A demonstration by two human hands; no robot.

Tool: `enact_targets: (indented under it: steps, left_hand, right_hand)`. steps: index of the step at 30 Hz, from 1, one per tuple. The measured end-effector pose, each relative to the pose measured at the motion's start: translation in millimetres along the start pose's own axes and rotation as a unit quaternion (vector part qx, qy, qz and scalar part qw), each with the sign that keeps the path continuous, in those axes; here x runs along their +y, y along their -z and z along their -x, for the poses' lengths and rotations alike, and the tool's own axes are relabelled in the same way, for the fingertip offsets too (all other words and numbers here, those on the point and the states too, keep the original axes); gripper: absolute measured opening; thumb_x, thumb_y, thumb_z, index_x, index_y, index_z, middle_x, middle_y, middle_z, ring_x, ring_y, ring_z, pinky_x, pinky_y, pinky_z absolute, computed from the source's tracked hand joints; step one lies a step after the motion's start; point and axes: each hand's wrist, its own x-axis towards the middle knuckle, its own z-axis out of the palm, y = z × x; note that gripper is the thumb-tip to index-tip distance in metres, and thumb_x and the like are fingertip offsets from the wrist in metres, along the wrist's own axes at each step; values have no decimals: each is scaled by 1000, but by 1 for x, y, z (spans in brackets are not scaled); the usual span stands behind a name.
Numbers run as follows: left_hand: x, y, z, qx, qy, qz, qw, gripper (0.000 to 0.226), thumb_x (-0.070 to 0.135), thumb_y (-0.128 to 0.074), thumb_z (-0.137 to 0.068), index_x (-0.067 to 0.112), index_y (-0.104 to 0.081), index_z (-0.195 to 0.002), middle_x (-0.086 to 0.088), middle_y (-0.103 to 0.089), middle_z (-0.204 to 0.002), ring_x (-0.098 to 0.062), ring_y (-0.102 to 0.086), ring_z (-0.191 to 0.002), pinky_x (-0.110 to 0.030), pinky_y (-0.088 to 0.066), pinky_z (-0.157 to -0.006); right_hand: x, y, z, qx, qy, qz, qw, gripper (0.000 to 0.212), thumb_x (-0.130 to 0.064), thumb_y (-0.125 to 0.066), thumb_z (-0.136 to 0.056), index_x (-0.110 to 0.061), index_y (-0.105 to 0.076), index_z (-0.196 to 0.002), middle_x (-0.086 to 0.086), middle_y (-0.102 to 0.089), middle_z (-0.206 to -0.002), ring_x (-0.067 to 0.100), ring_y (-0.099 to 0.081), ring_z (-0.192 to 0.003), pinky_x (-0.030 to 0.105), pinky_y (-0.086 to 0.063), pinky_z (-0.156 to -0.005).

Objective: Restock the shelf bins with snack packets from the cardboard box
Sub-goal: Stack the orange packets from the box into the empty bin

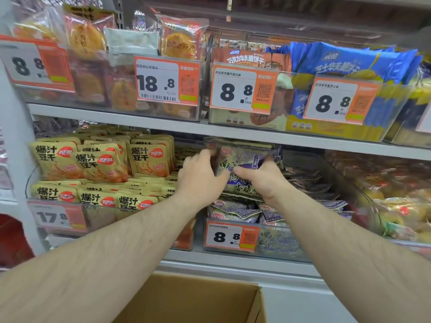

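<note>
1. Left hand (198, 177) and right hand (263, 180) both reach into the middle clear bin (233, 241) on the lower shelf (233, 258).
2. Together they hold a stack of purple-grey snack packets (242, 159) upright, just under the upper shelf (140, 120). Left fingers curl round the stack's left edge, right fingers and thumb pinch its right side.
3. More purple-grey packets (235, 212) lie in the same bin below the hands, behind an orange price tag (231, 236) reading 8.8.
4. Cardboard box (193, 299) sits open at the bottom of the view, below the shelf and between the forearms. Its inside is mostly out of view, so contents cannot be told.
5. Bin to the left holds yellow packets (98, 164) with red logos, some upright and some flat, with a 17.8 tag (50, 216) in front.
6. Bin to the right holds blurred yellowish packs (396, 206).
7. Upper shelf bins: orange pastry packs (179, 40) behind an 18.8 tag (166, 81), brown biscuit packs (247, 58) behind an 8.8 tag (242, 89), blue biscuit packs (345, 64) behind another 8.8 tag (338, 102).
</note>
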Motion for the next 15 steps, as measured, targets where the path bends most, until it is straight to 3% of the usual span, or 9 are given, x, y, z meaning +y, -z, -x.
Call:
enact_targets:
  steps: [2, 5, 8, 11, 15]
  left_hand:
    - [2, -2, -5, -16, 68, 35, 997, 60, 45, -62, -88, 15, -44, -137, -10, -57, -129, -30, -46, -125, -43, -42, -104]
    - [1, -9, -12, -58, 119, 51, 990, 70, 56, -64, -79, 19, -45, -134, -3, -60, -128, -30, -54, -122, -45, -42, -105]
    - [1, -11, -23, -64, 144, 158, 975, 70, 60, -68, -56, 27, -56, -116, 5, -68, -112, -24, -63, -108, -42, -48, -98]
    - [5, -8, -34, -93, 156, 239, 954, 32, 17, -77, -76, 17, -64, -105, -2, -70, -102, -23, -67, -98, -34, -54, -86]
    - [4, -8, -41, -80, 89, 231, 966, 43, 3, -71, -82, 16, -56, -120, -4, -67, -115, -22, -63, -106, -38, -51, -97]
  right_hand:
    - [6, 0, -4, -20, 24, 128, 991, 58, -27, -84, -76, -11, -52, -122, 5, -66, -116, 23, -63, -107, 39, -48, -99]
    - [12, 0, -5, -3, 29, 326, 945, 80, -69, -68, -73, -18, -42, -128, 8, -57, -126, 31, -53, -119, 46, -42, -102]
    - [11, -2, 1, 61, 57, 481, 873, 78, -78, -50, -80, -17, -50, -127, 10, -60, -125, 34, -53, -118, 42, -43, -94]
    - [7, -4, 2, 54, 66, 394, 915, 63, -63, -55, -89, -10, -50, -122, 13, -65, -115, 35, -61, -105, 40, -50, -81]
    - [6, -6, -4, 55, 62, 306, 949, 60, -51, -58, -93, -3, -45, -128, 18, -62, -119, 37, -60, -107, 42, -50, -87]
